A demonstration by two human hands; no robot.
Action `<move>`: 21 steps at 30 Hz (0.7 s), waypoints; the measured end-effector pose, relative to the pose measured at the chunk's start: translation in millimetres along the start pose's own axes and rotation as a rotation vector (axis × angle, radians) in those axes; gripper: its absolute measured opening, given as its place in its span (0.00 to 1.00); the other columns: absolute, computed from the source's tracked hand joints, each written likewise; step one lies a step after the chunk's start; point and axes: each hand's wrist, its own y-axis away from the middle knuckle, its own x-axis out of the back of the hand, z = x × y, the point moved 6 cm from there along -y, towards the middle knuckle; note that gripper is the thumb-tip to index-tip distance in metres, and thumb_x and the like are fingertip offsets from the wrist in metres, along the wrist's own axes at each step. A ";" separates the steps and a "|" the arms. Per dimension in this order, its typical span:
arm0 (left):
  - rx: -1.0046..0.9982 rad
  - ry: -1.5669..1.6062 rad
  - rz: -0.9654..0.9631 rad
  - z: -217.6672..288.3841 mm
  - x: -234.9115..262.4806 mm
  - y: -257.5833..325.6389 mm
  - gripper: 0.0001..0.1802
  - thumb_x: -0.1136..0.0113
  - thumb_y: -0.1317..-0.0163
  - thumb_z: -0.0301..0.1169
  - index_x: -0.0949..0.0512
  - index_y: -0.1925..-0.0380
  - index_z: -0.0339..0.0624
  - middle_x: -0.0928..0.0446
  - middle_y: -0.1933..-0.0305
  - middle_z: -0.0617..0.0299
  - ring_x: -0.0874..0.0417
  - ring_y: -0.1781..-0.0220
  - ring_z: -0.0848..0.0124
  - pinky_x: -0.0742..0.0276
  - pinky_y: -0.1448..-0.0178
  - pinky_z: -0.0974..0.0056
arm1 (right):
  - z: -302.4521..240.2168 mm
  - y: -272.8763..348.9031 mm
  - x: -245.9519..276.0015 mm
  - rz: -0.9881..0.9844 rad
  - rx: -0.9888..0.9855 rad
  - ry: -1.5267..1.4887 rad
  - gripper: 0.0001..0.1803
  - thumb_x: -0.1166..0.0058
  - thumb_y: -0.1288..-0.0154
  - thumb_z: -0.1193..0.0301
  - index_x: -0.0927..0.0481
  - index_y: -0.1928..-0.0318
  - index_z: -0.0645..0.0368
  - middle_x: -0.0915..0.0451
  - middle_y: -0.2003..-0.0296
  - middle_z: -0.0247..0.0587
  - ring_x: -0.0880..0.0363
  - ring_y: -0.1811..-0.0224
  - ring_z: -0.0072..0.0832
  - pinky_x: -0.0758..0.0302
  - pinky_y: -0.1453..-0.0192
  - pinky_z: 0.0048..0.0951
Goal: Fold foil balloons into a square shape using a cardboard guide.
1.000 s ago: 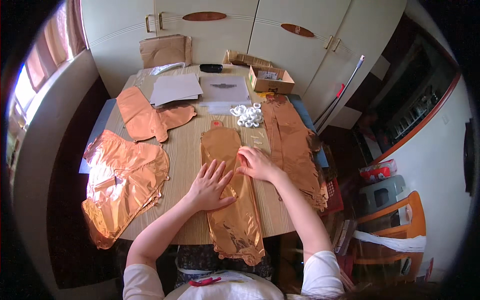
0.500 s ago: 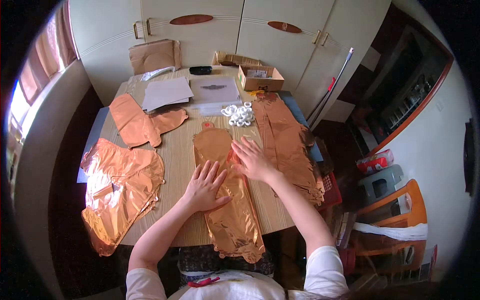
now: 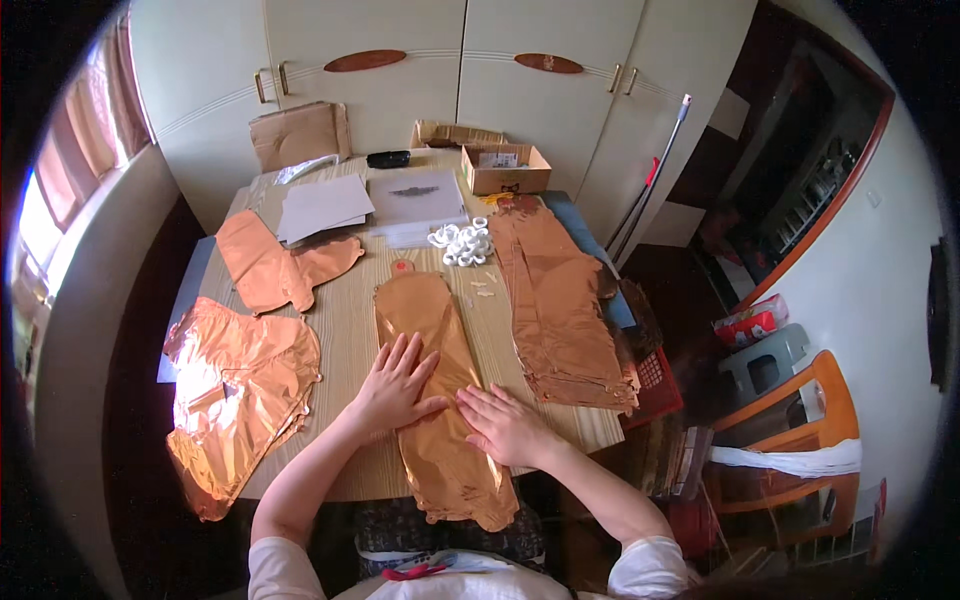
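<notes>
A long, folded copper-coloured foil balloon (image 3: 440, 340) lies flat in front of me, its near end reaching over the table's front edge. A small tab with a red spot (image 3: 402, 267) shows at its far end. My left hand (image 3: 393, 388) rests palm down on the foil's left side, fingers spread. On the right edge lies my right hand (image 3: 505, 425), flat with fingers stretched out. To the left are a crumpled, shiny foil balloon (image 3: 250, 370) and a smaller folded one (image 3: 265, 260). A stack of flat foil balloons (image 3: 560, 310) lies at the right.
White rings (image 3: 463, 243) are heaped beyond the foil, near grey-white sheets (image 3: 322, 208) and a clear plastic bag (image 3: 415, 200). An open cardboard box (image 3: 505, 178) and a black tray (image 3: 388, 159) stand at the back. A wooden chair (image 3: 825, 400) is off to the right.
My right hand has slid toward me along the foil's right edge, from its upper part to about the middle. My left hand stays on the foil. The view has shifted slightly.
</notes>
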 end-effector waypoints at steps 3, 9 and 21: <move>-0.070 -0.074 0.101 8.7 14.0 -10.2 0.41 0.57 0.34 0.61 0.35 0.34 0.38 0.42 0.28 0.46 0.48 0.23 0.50 0.54 0.24 0.45 | -0.1 0.2 0.1 0.022 -0.004 0.003 0.31 0.54 0.30 0.55 0.32 0.35 0.64 0.36 0.32 0.49 0.42 0.28 0.39 0.49 0.24 0.45; -0.273 0.160 -0.125 50.3 0.4 -31.5 0.35 0.59 0.29 0.51 0.41 0.31 0.40 0.41 0.27 0.53 0.47 0.23 0.59 0.54 0.23 0.48 | 1.4 1.1 -1.9 -0.019 -0.032 0.044 0.30 0.50 0.34 0.55 0.30 0.37 0.61 0.28 0.38 0.48 0.35 0.31 0.37 0.46 0.25 0.49; -0.016 -0.060 0.098 -1.4 -3.7 -83.2 0.36 0.54 0.34 0.52 0.37 0.33 0.39 0.38 0.28 0.54 0.40 0.26 0.63 0.48 0.26 0.44 | -0.8 0.7 3.3 0.117 0.017 -0.003 0.29 0.50 0.33 0.58 0.29 0.38 0.64 0.30 0.36 0.47 0.36 0.30 0.37 0.46 0.25 0.46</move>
